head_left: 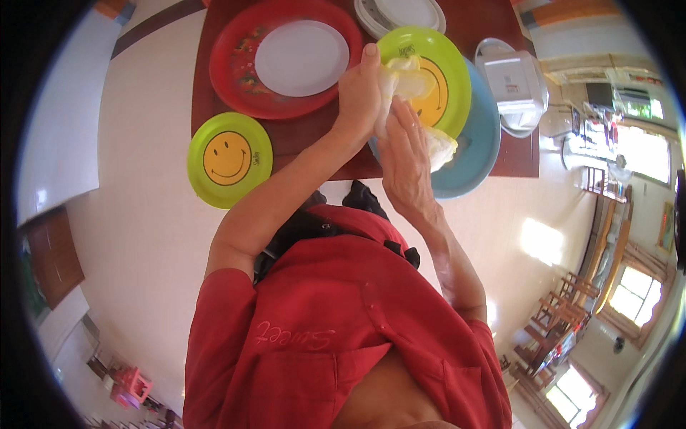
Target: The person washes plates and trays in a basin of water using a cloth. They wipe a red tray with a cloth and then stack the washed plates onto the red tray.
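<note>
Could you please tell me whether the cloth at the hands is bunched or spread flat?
Bunched up: the cloth bulges in rumpled folds beside the right hand.

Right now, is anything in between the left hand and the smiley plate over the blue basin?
Yes: a pale yellow cloth bunches up between the left hand and the middle of the green plate. Hidden fingers I can't judge.

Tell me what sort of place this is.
Likely a home, perhaps its dining area: the red tray on the dark table, wooden furniture and a bright window suggest it.
</note>
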`<action>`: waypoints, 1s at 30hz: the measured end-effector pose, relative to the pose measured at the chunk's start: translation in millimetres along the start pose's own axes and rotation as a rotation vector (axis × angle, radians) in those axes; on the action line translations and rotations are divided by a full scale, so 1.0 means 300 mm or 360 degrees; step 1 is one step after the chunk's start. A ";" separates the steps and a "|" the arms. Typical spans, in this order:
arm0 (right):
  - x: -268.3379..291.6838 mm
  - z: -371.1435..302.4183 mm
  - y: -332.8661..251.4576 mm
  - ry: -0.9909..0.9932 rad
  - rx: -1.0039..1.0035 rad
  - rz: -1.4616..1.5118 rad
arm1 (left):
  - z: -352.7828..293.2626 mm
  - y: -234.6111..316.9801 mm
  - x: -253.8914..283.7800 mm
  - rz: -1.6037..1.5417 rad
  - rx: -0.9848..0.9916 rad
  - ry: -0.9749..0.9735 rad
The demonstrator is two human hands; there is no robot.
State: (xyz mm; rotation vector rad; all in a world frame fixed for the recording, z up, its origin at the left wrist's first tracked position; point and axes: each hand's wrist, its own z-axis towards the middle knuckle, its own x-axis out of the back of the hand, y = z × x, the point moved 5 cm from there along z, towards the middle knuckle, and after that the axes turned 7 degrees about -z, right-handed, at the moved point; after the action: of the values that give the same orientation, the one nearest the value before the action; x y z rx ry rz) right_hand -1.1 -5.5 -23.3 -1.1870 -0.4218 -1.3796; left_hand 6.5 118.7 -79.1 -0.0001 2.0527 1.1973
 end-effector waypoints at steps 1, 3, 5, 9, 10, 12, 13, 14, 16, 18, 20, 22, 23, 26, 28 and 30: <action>-0.002 -0.004 0.007 -0.0022 0.0037 -0.0084 | -0.004 0.010 -0.002 0.0033 -0.0008 0.0014; -0.019 -0.026 0.078 0.0036 0.0029 -0.0211 | 0.001 0.011 0.008 0.0068 -0.0019 -0.0002; 0.028 -0.025 0.185 0.0239 -0.0025 -0.0427 | 0.000 0.033 0.006 0.0090 -0.0039 -0.0016; 0.130 0.002 0.378 0.0325 -0.0512 -0.0571 | -0.011 0.039 -0.011 0.0138 0.0188 -0.0040; 0.145 0.015 0.375 0.0331 -0.0513 -0.0563 | -0.013 0.030 -0.012 0.0145 0.0271 -0.0022; 0.181 0.027 0.406 0.0349 -0.0866 -0.0009 | -0.024 0.034 -0.025 0.0017 0.0344 -0.0056; 0.199 0.029 0.437 0.0286 -0.0927 -0.0080 | -0.030 0.028 -0.036 -0.0120 0.0421 -0.0089; 0.220 0.022 0.455 0.0286 -0.0929 -0.0075 | -0.028 0.016 -0.039 -0.0115 0.0421 -0.0086; 0.234 0.000 0.504 0.0329 -0.1244 0.0654 | -0.025 -0.019 -0.064 -0.0232 0.0630 -0.0208; 0.289 -0.004 0.542 0.0338 -0.1308 0.0739 | -0.039 -0.032 -0.108 -0.0176 0.0631 -0.0333; 0.331 -0.006 0.606 0.0268 -0.1332 0.0753 | -0.068 -0.046 -0.146 -0.0118 0.0629 -0.0455; 0.366 -0.007 0.639 0.0286 -0.1353 0.0930 | -0.083 -0.007 -0.164 0.0753 -0.0029 -0.0392; 0.380 -0.012 0.674 0.0252 -0.1363 0.0986 | -0.094 -0.010 -0.170 0.0756 -0.0045 -0.0382; 0.394 -0.026 0.729 0.0187 -0.1357 0.1130 | -0.228 0.038 -0.306 0.1765 -0.1323 -0.1004; 0.402 -0.030 0.763 0.0148 -0.1328 0.1197 | -0.321 0.007 -0.394 0.2382 -0.1349 -0.1303; 0.383 -0.027 0.792 0.0030 -0.1277 0.1404 | -0.360 -0.044 -0.447 0.2365 -0.1333 -0.1447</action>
State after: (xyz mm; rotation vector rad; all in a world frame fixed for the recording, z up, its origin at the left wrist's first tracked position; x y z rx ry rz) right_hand 233.7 -126.0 -25.2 -1.7001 0.6912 -0.7523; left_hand 43.1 -16.5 21.9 1.5288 0.3971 2.1703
